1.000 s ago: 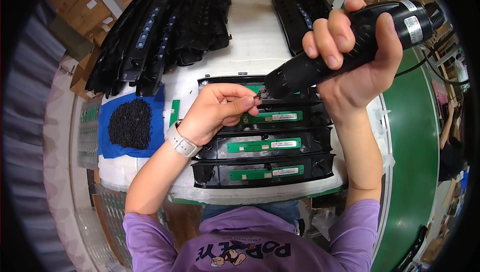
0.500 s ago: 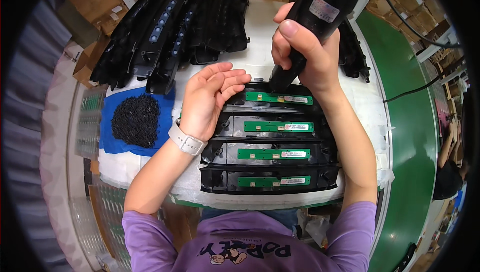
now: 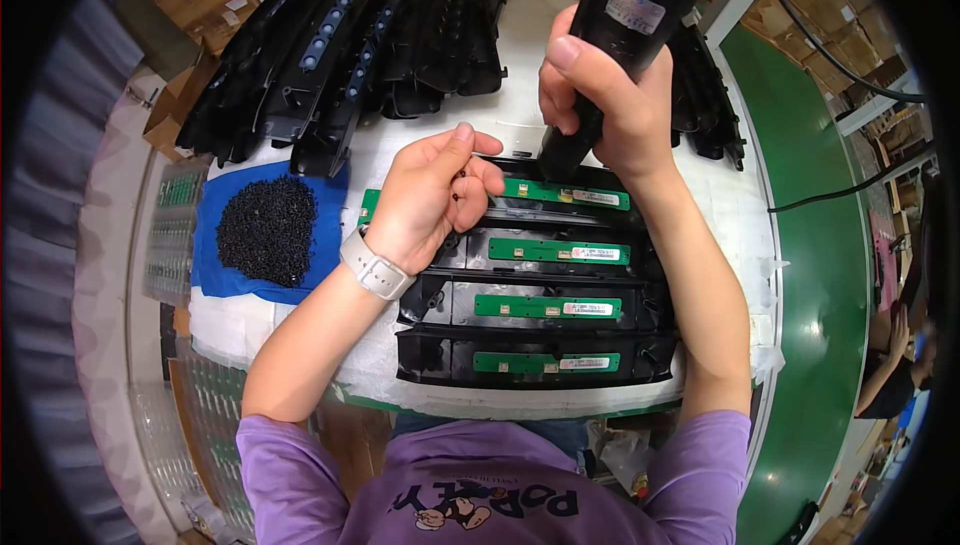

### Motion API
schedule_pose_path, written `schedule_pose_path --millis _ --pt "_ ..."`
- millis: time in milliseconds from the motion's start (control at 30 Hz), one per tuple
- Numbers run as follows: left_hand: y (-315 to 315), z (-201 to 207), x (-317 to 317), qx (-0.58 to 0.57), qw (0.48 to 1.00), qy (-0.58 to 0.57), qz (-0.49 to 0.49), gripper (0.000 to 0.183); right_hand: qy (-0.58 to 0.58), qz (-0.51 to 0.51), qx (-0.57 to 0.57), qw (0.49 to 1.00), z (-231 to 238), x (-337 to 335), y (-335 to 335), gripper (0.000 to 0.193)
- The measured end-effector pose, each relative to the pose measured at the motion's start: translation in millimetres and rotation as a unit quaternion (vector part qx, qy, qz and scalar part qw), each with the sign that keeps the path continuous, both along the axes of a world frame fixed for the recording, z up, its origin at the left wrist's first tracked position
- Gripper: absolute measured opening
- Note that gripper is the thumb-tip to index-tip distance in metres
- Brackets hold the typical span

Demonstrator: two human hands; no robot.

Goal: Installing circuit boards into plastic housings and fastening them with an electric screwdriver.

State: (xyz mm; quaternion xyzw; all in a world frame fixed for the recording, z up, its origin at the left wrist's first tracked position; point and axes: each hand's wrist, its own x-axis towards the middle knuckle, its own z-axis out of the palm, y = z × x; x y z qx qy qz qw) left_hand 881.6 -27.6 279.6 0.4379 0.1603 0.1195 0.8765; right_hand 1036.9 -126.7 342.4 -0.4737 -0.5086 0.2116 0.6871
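Observation:
My right hand (image 3: 632,110) is wrapped round a black electric screwdriver (image 3: 615,30), whose lower end points down at the farthest black plastic panel (image 3: 480,217). A green circuit board (image 3: 545,192) lies in that panel, beside the screwdriver's tip; the contact point itself is hidden. At the panel's left end is my left hand (image 3: 420,195), its fingers curled round a few small black screws (image 3: 458,185). Nearer to me, several matching panels (image 3: 425,355) lie in a row, each with a green board (image 3: 500,362). A heap of black screws (image 3: 268,230) sits on a blue cloth (image 3: 215,265) to the left.
Long black plastic housings (image 3: 300,95) are stacked at the far left, and more housings (image 3: 705,95) stand behind my right hand. A black cable (image 3: 840,195) hangs at the right. Transparent trays (image 3: 168,240) flank the white table (image 3: 230,320). Another person's arm (image 3: 885,365) shows far right.
My left hand's fingers have curled inward, and small screws now show between them. The screwdriver stays over the farthest panel, shifted only slightly.

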Motion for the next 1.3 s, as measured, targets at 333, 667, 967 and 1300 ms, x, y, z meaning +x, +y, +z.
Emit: schedule_pose_path --millis 333,667,967,1300 --pt "-5.3 6.1 -0.9 0.060 0.997 0.003 -0.040 0.024 -0.043 0.017 -0.006 0.999 2.3 -7.9 -2.8 0.021" --pt "-14.4 1.8 2.7 0.113 0.993 0.006 -0.039 0.013 0.019 0.042 0.022 0.999 -0.8 -5.2 -3.3 0.019" --pt "-14.0 9.5 -4.0 0.165 0.985 0.042 0.010 0.019 0.146 0.064 0.128 0.979 30.1 -0.2 -29.6 0.024" --pt "-28.5 17.2 -6.9 0.132 0.990 -0.004 -0.042 0.032 0.216 0.187 0.238 0.928 42.3 15.9 -53.8 0.033"
